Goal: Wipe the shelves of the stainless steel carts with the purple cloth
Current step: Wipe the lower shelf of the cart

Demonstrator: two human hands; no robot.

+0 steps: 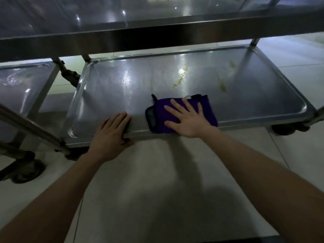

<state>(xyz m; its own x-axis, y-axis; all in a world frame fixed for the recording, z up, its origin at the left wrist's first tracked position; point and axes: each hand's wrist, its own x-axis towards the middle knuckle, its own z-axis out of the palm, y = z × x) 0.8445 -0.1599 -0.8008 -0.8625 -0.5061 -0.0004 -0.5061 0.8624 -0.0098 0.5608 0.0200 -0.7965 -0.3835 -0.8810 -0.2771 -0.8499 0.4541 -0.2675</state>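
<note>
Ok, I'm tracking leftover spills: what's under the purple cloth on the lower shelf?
The purple cloth lies flat on the lower shelf, pressed by the right hand. Any stain beneath it is hidden; yellow smears show only beyond it.

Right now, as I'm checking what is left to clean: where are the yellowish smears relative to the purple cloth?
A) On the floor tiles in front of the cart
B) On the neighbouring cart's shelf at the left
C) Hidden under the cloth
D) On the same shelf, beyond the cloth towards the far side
D: the yellowish smears lie on the lower shelf past the purple cloth, which the right hand presses flat near the front rim.
</note>
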